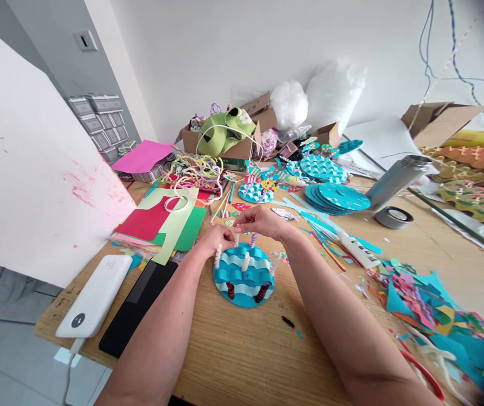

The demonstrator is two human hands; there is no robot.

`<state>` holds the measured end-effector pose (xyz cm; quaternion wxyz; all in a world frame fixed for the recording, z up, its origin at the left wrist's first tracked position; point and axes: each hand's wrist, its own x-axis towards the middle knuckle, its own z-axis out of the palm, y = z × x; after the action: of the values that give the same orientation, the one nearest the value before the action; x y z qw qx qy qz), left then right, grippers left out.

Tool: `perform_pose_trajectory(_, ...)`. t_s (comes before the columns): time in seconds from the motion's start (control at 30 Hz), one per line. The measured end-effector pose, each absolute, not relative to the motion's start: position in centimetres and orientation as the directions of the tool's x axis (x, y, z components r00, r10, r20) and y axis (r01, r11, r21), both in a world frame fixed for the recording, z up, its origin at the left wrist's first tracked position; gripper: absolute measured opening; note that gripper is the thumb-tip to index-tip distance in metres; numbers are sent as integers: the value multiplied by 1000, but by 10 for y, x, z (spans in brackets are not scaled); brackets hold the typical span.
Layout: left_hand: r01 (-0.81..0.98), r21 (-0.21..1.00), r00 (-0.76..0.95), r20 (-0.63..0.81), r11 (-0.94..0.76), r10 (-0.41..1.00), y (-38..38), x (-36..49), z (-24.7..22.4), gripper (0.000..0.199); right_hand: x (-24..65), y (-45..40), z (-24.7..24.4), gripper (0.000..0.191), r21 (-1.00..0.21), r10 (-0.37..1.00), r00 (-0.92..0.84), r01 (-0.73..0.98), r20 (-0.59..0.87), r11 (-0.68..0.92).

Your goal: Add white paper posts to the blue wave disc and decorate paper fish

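Note:
A round blue card disc (245,300) lies on the table in front of me, with wavy blue and pale paper strips across it. Coiled pipe cleaners stand up from it: dark red ones (262,292) at the front, a white one (246,261) in the middle and a purple one (253,241) at the back. My left hand (216,239) is closed at the disc's back edge, its fingertips at another white coiled pipe cleaner (237,239). Just above that coil, my right hand (261,223) pinches thumb and fingers together; what lies between them is too small to make out.
To the left lie a white power bank (93,296), a black phone (134,310) and coloured paper (146,220). Stacked blue discs (337,198), a steel flask (398,183) and a glue tube (358,250) are right. Paper scraps (432,304) cover the right side.

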<state>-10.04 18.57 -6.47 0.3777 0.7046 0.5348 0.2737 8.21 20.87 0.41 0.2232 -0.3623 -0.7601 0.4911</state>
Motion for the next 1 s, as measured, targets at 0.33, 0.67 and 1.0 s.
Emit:
perform_pose_trajectory(0.33,553,825,261,-34,-121,965,185,-100,-68,10,78,207,7,42,-848,818,-574,418,32,327)
perform_pose_trajectory(0.67,541,831,267,-25,-129,963,186,-100,-70,12,72,200,14,46,-819,846,-533,481,10,313)
perform_pose_trajectory(1.0,527,838,288,-20,-141,958,188,-102,-76,12,70,204,7,48,-762,807,-591,510,29,400)
